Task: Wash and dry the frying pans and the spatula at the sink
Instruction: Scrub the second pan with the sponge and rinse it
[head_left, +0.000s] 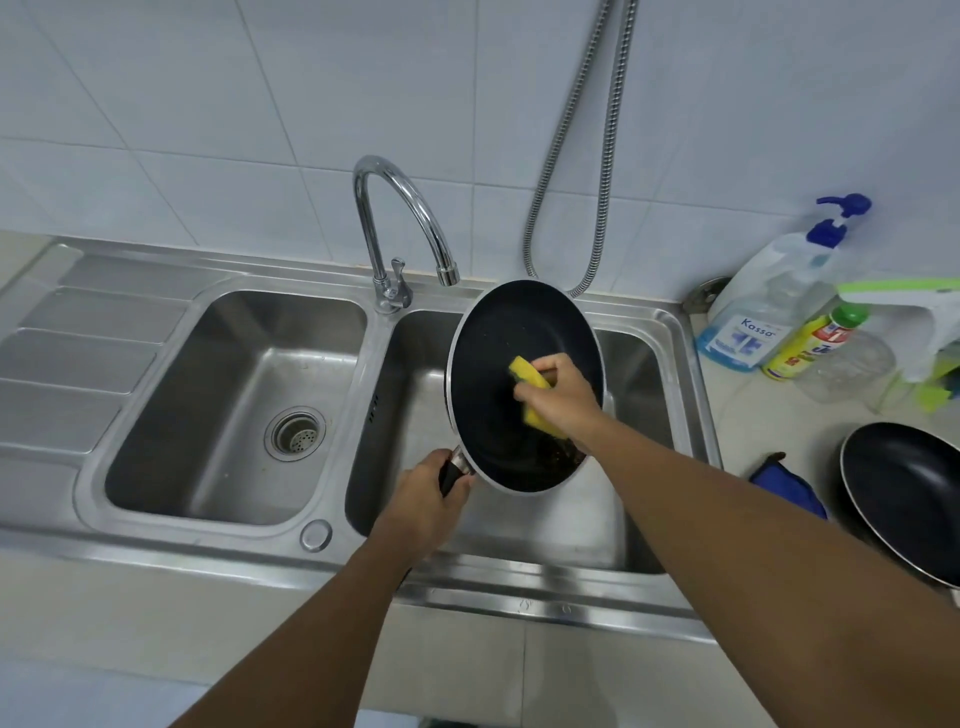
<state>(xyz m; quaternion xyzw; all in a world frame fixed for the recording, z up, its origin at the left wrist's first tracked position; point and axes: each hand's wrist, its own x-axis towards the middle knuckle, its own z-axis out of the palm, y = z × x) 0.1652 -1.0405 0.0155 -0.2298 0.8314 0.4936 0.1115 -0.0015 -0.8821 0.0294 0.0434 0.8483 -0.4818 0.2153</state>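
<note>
Early going: the left hand (422, 501) grips the handle of a pan (524, 387) tilted over the right basin while the right hand (563, 397) scrubs it with a sponge (532, 392) (crumbs remain), a second pan (906, 496) waiting on the counter (753, 426).

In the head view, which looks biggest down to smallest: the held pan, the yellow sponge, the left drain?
Largest: pan. Then sponge and drain look about alike; the right hand hides part of the sponge, so I won't rank them.
</note>
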